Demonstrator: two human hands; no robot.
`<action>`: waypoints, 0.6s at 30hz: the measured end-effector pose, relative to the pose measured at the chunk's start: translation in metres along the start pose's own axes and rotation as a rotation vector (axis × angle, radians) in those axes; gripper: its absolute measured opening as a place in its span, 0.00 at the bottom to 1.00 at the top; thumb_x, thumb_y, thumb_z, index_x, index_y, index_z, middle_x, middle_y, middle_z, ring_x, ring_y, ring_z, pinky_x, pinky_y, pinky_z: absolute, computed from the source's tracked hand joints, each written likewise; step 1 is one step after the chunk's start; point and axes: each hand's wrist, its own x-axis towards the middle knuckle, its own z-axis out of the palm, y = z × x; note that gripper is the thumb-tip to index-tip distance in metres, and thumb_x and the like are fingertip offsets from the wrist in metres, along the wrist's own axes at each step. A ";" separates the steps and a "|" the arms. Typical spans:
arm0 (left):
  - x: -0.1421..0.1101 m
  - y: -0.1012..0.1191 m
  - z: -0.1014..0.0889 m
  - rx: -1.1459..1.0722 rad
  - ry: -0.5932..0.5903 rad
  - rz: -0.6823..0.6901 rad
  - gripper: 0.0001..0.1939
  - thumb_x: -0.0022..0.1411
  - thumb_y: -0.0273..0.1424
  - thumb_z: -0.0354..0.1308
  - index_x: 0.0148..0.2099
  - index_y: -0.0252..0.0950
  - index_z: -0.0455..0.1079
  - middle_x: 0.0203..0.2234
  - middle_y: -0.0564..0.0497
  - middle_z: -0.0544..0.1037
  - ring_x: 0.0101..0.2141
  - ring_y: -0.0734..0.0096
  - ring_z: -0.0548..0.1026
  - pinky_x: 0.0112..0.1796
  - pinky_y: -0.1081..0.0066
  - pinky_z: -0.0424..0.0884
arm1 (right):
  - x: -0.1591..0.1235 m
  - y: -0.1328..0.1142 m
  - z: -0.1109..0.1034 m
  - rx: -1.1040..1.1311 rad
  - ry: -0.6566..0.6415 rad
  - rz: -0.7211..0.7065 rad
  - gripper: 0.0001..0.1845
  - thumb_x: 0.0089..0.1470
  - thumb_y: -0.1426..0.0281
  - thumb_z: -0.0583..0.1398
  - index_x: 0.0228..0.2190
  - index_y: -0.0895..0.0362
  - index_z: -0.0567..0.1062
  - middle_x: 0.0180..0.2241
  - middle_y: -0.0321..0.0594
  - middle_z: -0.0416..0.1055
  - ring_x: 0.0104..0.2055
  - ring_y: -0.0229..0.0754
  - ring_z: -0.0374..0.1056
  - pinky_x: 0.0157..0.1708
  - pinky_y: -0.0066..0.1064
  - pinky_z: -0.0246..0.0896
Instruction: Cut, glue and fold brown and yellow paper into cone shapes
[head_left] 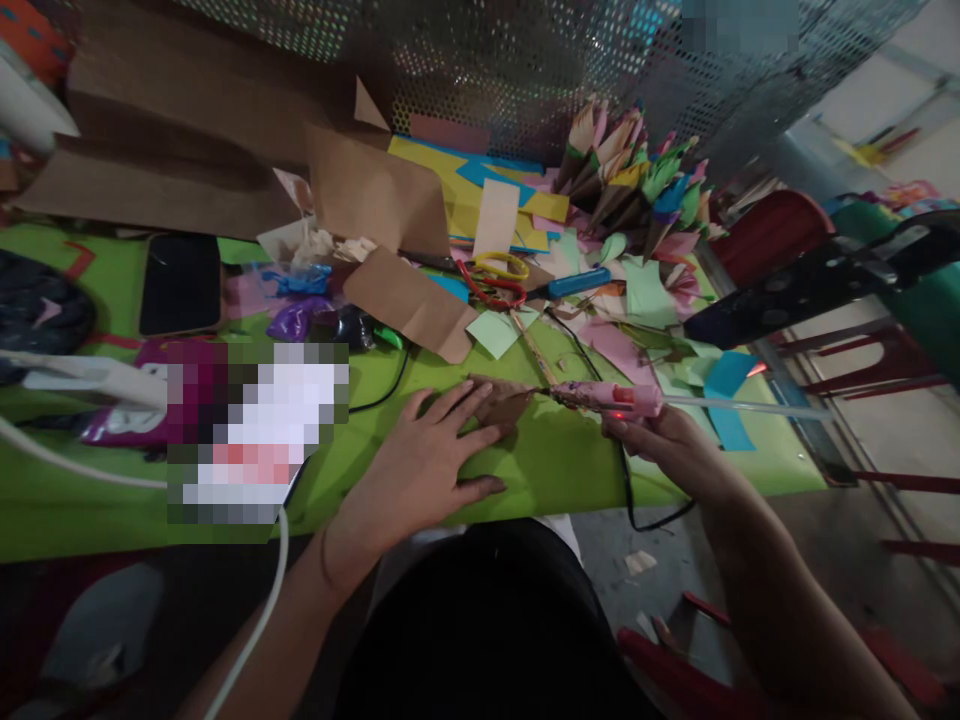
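Note:
My left hand [431,455] lies flat on the green table [555,465], fingers spread, its fingertips pressing a small brown paper piece [504,402]. My right hand [660,440] is closed around a pink glue gun [611,398] with a red light and a glue stick jutting right. The gun's nozzle points left at the brown paper, touching or almost touching it. A black cord runs down from the gun over the table's edge.
Red-and-yellow scissors [499,280], a blue cutter [577,282], coloured paper scraps and folded paper flowers [637,180] crowd the far right. Brown cardboard pieces [375,190] and a black phone [180,283] lie at the back left. A white cable [255,620] crosses the near left.

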 end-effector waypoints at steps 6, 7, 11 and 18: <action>-0.001 -0.001 0.002 -0.007 0.013 0.011 0.30 0.67 0.55 0.52 0.64 0.47 0.67 0.71 0.46 0.55 0.69 0.52 0.55 0.62 0.47 0.54 | -0.003 0.002 0.003 0.044 -0.060 0.041 0.25 0.55 0.49 0.63 0.43 0.55 0.81 0.35 0.44 0.81 0.41 0.53 0.75 0.40 0.39 0.71; -0.001 -0.001 0.002 -0.008 0.014 0.013 0.30 0.67 0.55 0.51 0.65 0.48 0.66 0.71 0.46 0.55 0.69 0.52 0.55 0.63 0.46 0.54 | -0.003 0.001 0.004 0.048 -0.071 0.040 0.25 0.55 0.48 0.63 0.42 0.55 0.81 0.35 0.43 0.80 0.41 0.53 0.75 0.40 0.39 0.71; -0.001 -0.001 0.001 -0.012 0.004 0.009 0.30 0.68 0.55 0.50 0.65 0.48 0.65 0.72 0.46 0.54 0.69 0.52 0.54 0.63 0.46 0.53 | -0.005 -0.003 0.005 0.072 -0.101 0.024 0.27 0.55 0.47 0.62 0.43 0.56 0.81 0.39 0.44 0.80 0.45 0.53 0.75 0.46 0.42 0.70; 0.000 0.000 -0.001 -0.018 0.015 0.015 0.31 0.68 0.55 0.48 0.66 0.48 0.65 0.71 0.45 0.56 0.69 0.52 0.56 0.63 0.47 0.54 | -0.007 -0.001 0.007 0.023 -0.062 -0.004 0.26 0.54 0.48 0.63 0.43 0.55 0.82 0.37 0.44 0.82 0.43 0.55 0.76 0.44 0.42 0.72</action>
